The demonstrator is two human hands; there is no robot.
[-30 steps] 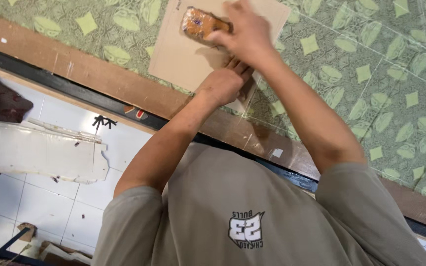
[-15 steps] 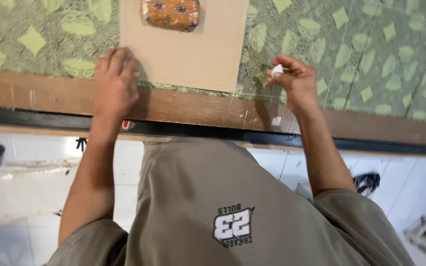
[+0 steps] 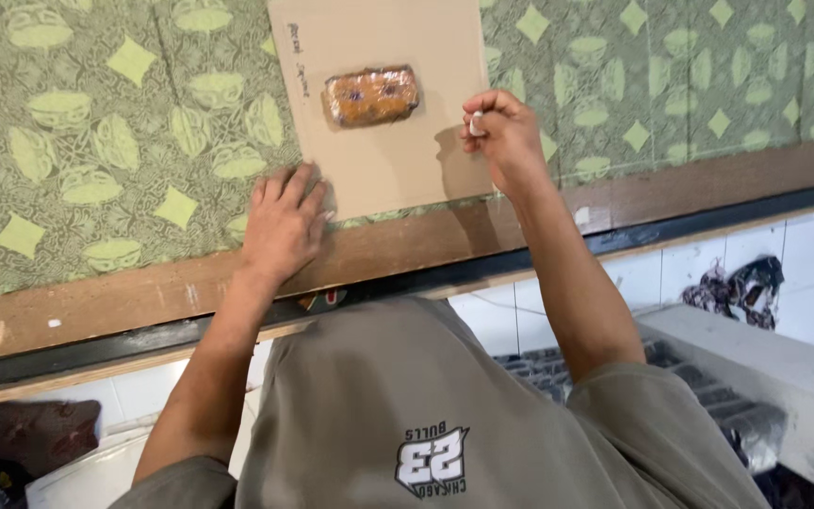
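Head view: left hand (image 3: 283,224) lies flat, fingers spread, on the cardboard sheet's (image 3: 388,141) lower corner, over green patterned cloth (image 3: 96,141) on the desk (image 3: 96,302). Right hand (image 3: 504,137) pinches white chalk (image 3: 476,123) at the sheet's right edge. An orange-brown wrapped block (image 3: 372,95) rests on it.

— Matt brown cardboard sheet (image 3: 383,160) lying on patterned green cloth (image 3: 115,141), and that weight (image 3: 371,95)?

— Orange block, wrapped in glossy, crinkled clear plastic. Table edge (image 3: 143,292) is worn, scuffed wood; the tiles (image 3: 774,254) below look smooth, shiny white.
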